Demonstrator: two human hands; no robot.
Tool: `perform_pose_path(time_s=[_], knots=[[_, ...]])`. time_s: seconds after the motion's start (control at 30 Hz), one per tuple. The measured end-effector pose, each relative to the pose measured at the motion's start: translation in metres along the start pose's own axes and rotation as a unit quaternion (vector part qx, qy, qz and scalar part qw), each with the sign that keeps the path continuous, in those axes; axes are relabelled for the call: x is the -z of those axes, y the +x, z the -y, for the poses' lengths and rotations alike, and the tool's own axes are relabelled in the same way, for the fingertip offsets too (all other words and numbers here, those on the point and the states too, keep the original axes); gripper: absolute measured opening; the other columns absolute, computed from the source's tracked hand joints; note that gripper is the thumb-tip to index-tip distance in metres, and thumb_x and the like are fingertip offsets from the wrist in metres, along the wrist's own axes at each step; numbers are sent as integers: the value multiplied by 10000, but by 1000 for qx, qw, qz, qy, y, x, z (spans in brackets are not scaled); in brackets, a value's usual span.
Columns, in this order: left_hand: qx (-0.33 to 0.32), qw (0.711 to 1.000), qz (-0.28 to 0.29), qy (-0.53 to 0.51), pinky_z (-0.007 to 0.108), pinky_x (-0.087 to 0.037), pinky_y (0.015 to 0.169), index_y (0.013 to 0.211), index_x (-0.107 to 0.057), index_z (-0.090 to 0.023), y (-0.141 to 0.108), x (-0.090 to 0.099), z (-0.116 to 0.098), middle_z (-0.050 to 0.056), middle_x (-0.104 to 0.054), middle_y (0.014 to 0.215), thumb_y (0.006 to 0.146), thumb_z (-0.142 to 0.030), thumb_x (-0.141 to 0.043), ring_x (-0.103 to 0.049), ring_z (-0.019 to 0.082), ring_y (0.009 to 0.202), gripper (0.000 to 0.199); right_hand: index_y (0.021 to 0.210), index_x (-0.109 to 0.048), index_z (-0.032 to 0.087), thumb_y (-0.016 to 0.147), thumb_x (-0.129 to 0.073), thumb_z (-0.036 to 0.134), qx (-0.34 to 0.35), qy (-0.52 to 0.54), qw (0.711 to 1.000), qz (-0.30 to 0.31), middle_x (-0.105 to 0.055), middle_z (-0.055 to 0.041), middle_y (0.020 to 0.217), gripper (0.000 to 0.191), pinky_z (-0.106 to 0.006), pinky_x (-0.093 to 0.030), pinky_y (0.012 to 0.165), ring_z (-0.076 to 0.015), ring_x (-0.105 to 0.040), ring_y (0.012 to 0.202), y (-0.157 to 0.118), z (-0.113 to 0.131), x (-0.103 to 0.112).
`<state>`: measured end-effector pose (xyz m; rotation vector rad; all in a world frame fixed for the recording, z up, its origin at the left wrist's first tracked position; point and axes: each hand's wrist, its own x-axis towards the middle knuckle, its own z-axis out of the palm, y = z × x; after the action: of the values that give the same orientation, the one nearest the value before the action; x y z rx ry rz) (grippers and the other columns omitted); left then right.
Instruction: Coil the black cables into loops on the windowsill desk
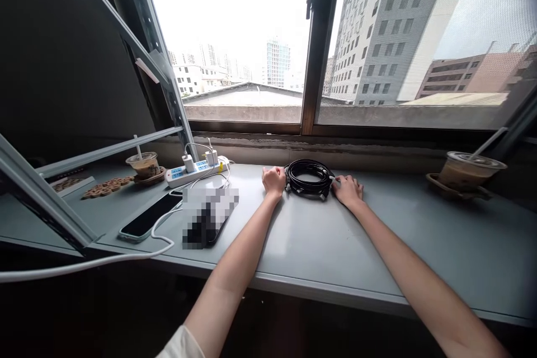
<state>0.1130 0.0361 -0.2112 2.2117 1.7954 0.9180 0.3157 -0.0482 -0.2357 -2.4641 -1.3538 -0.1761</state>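
Note:
A coil of black cable (308, 178) lies on the grey shelf-like tabletop (310, 240), close to the window wall. Several grey plug ends show along its near edge. My left hand (274, 181) is closed in a fist on the tabletop, right beside the coil's left side. Nothing shows in that fist. At the coil's right side, my right hand (349, 190) rests low with curled fingers. Its thumb and fingertips meet at a light-coloured end of the cable; the exact grip is partly hidden.
Left of me are a white power strip (195, 172) with chargers, a phone (150, 217), a blurred-out dark device (215, 232) and a white cord (126, 257). Drink cups stand left (144, 163) and right (470, 170). A metal frame (50, 201) rises at left; the window (243, 39) is behind.

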Motion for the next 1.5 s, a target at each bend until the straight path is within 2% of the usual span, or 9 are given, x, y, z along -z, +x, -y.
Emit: perform_pose_path(time_s=[0.17, 0.3, 0.9, 1.1, 1.2, 1.27, 1.37, 1.43, 1.5], knots=[[-50, 997, 55, -36, 372, -486, 797, 1023, -580, -152, 0, -1, -1, 71, -594, 1044, 875, -337, -480, -576, 165, 909, 257, 1165, -508, 160, 886, -420, 372, -3, -5, 1000, 13, -494, -97, 1174, 361, -417, -322, 916, -236, -432, 1106, 0, 1, 1], [-63, 993, 88, -46, 364, -495, 781, 1044, -572, -156, 1, -3, 1, 72, -591, 1053, 875, -332, -482, -579, 162, 895, 261, 1169, -500, 158, 889, -419, 377, 0, -10, 1000, 20, -491, -97, 1180, 365, -419, -328, 916, -235, -436, 1105, 0, 2, 2], [-79, 992, 98, -22, 367, -483, 797, 995, -589, -153, 9, 1, 0, 65, -600, 1025, 874, -342, -480, -576, 166, 905, 249, 1159, -512, 160, 880, -468, 371, 4, -13, 1000, 5, -494, -90, 1210, 352, -449, -377, 923, -226, -465, 1110, 0, 9, 13], [-76, 994, 73, -21, 333, -459, 740, 784, -611, -162, 11, 1, -1, 54, -626, 853, 892, -330, -406, -566, 174, 847, 287, 1156, -516, 163, 881, -468, 369, 3, -11, 1000, 6, -496, -91, 1212, 347, -451, -378, 928, -225, -468, 1111, 2, 9, 15], [-68, 997, 18, -16, 372, -420, 767, 657, -598, -196, 7, 7, -6, 100, -626, 748, 871, -274, -316, -512, 270, 952, 363, 1153, -518, 162, 880, -472, 363, 5, -10, 1000, 4, -500, -91, 1207, 342, -448, -385, 923, -222, -474, 1105, 3, 9, 15], [-72, 997, -34, -12, 425, -365, 850, 749, -604, -184, 3, 13, -12, 133, -625, 826, 862, -272, -279, -447, 317, 1039, 355, 1148, -521, 160, 880, -474, 360, 6, -9, 1000, 2, -504, -91, 1203, 337, -446, -390, 920, -221, -478, 1101, 3, 9, 14], [-131, 989, -70, -13, 436, -298, 923, 984, -546, -151, -6, 22, -27, 155, -560, 1083, 875, -315, -263, -390, 313, 1108, 345, 1147, -521, 159, 881, -473, 359, 5, -8, 1000, 0, -506, -92, 1200, 336, -444, -394, 918, -219, -482, 1097, 2, 9, 14], [-208, 977, -42, -14, 387, -296, 939, 1051, -511, -181, -14, 24, -37, 122, -530, 1150, 870, -363, -315, -400, 278, 1116, 323, 1149, -519, 158, 881, -472, 360, 4, -7, 1000, 0, -504, -92, 1202, 339, -446, -392, 918, -220, -481, 1098, 2, 9, 14], [-290, 957, 17, -11, 333, -301, 941, 1032, -524, -228, -23, 21, -47, 70, -560, 1109, 841, -414, -399, -448, 241, 1078, 295, 1152, -517, 157, 881, -472, 361, 3, -6, 1000, 1, -502, -93, 1204, 343, -449, -387, 922, -223, -476, 1103, 3, 9, 14]])
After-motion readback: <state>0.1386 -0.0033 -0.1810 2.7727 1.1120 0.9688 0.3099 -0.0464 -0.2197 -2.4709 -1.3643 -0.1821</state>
